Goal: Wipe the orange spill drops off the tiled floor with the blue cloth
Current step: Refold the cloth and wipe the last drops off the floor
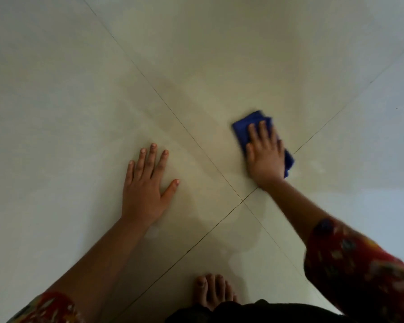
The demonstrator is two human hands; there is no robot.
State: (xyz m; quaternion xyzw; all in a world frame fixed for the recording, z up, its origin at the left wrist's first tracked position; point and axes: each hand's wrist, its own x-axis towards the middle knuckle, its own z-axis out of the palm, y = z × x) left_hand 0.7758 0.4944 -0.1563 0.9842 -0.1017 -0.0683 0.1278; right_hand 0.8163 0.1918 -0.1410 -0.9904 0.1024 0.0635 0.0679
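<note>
A folded blue cloth (pixel 243 127) lies on the pale tiled floor (pixel 196 66), right of where the grout lines cross. My right hand (pixel 265 155) presses flat on top of it with straight fingers, covering most of it; the picture is blurred there. Flat on the floor to the left, my left hand (pixel 147 180) rests with fingers spread and holds nothing. I see no orange drops on the tiles in view; faint wet smears show near the grout crossing (pixel 243 200).
A bare foot (pixel 214 291) stands on the tile at the bottom middle, between my arms. Dark clothing fills the bottom edge. Glossy tiles stretch away on all sides.
</note>
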